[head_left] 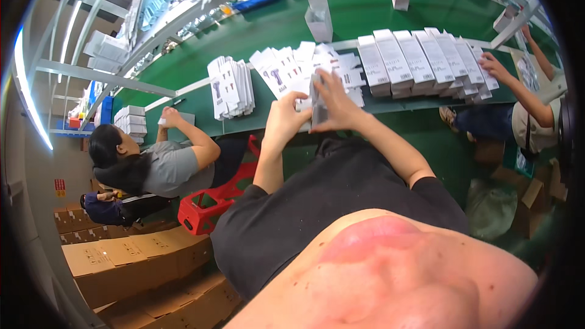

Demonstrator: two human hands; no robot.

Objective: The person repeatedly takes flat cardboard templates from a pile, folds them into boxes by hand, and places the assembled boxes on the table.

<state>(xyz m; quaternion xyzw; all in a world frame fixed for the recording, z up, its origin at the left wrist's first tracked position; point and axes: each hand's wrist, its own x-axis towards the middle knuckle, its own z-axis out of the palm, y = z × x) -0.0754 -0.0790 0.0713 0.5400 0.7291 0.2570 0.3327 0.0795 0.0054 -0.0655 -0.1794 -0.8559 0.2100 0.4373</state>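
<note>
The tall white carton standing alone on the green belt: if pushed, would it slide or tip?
The upright white carton looks tall for its narrow base, so it would probably tip. Its top flap seems open, suggesting it is empty, light and easily dented. The green belt looks smooth, so a low push might slide it.

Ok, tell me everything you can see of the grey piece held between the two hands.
The grey piece is a thin, flat, carton-like thing, darker than the white cartons around it, standing roughly upright on edge over the green bench. The right hand grips its upper part from the right; the left hand touches its left side. Behind it lie fanned white flat cartons. Its print and lower end are too blurred or hidden to make out.
</note>
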